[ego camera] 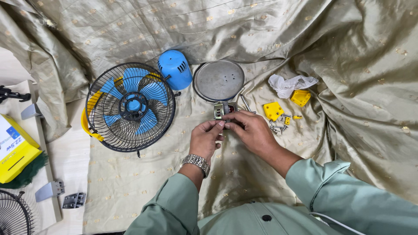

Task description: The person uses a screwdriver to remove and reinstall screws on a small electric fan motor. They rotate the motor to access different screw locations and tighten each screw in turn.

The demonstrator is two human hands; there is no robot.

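I am holding the small fan motor (224, 110) just above the cloth (130, 182), in front of the round metal plate (218, 80). My left hand (205, 139) is pinching its near edge with narrowed fingers, and my right hand (251, 130) is gripping its side, fingers curled around it. The caged fan (129, 106) and blue cover (175, 68) are lying to the left, and yellow brackets (273, 110) and screws (278, 127) to the right.

My work lies on a gold-dotted olive cloth (130, 182): caged blue fan (130, 106), blue motor cover (175, 68), round metal plate (218, 80), yellow brackets (273, 111), loose screws (278, 128), crumpled paper (289, 84).
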